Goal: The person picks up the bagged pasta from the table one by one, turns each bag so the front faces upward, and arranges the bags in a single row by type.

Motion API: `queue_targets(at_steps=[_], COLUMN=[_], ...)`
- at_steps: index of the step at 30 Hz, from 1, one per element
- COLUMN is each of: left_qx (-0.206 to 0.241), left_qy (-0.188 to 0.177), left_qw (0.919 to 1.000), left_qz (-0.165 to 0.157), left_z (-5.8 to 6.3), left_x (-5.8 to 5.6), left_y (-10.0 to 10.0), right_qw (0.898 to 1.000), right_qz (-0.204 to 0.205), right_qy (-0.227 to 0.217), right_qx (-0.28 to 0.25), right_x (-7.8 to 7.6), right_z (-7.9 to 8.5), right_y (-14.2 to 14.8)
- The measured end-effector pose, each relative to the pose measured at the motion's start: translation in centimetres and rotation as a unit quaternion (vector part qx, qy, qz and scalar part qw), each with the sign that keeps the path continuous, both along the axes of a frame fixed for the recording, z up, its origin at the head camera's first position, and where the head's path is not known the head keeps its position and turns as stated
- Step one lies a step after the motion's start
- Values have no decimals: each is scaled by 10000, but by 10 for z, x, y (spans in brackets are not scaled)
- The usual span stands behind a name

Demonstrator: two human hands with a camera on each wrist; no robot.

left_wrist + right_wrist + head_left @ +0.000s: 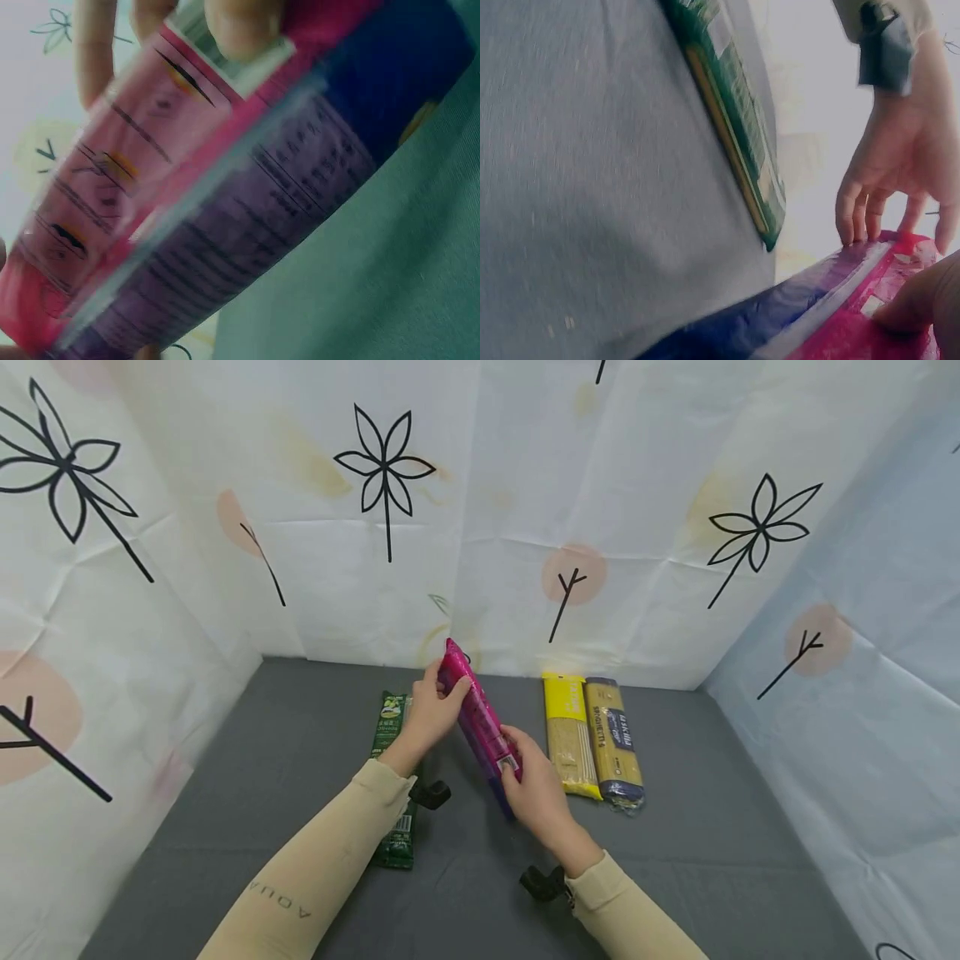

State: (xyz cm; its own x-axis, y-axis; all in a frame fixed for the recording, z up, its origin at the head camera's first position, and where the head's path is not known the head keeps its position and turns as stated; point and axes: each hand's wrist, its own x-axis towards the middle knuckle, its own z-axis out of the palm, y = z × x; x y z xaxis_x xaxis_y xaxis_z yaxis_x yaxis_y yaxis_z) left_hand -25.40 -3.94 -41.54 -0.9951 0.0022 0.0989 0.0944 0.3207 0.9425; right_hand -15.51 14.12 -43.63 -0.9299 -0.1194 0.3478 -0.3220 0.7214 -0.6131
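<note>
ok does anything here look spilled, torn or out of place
Nothing stands out: no spill or tear shows. The long pink-and-blue plastic packet tilts, but the left hand and right hand hold it; the long green plastic packet is partly hidden.

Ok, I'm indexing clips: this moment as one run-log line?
left hand: grips pink-purple packet | right hand: grips it | on table: green packet, yellow pasta packet, spaghetti packet

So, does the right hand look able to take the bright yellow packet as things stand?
Probably not yet: the right hand grips the pink packet, as does the left hand. Otherwise the way looks free: the bright yellow packet lies nearby with nothing visible on top.
</note>
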Motion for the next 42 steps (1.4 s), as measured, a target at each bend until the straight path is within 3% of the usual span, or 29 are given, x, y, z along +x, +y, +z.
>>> queue_targets(at_steps=[4,7,12,16,23,36,39,42], left_qx=[801,1418,1979,2186,2113,2725,2883,3013], left_qy=[-528,-883,-1232,-1384,-1530,-1711,-1743,-1695], left_qw=[9948,9849,9721,9659,9640,9445,9394,9365], left_qz=[-339,-449,-266,13,508,660,640,587], left_z=[6,8,4,-1,-9,-11,-11,-10], left_x=[5,5,2,0,0,2,1,0], left_y=[1,2,3,3,2,2,1,-1], right_qw=[9941,9790,9477,9386,9355,9365,9489,9696], right_qz=[6,-3,-4,75,114,1,21,96], right_qy=[583,1058,1815,2060,2130,2038,1832,1406], right_qx=[914,1740,2625,2765,2816,2852,2568,2001], right_x=[-3,-4,-2,1,3,6,6,7], right_z=[2,1,-3,-7,-10,-12,-12,-11], right_y=[2,2,-2,-7,-12,-16,-14,-9])
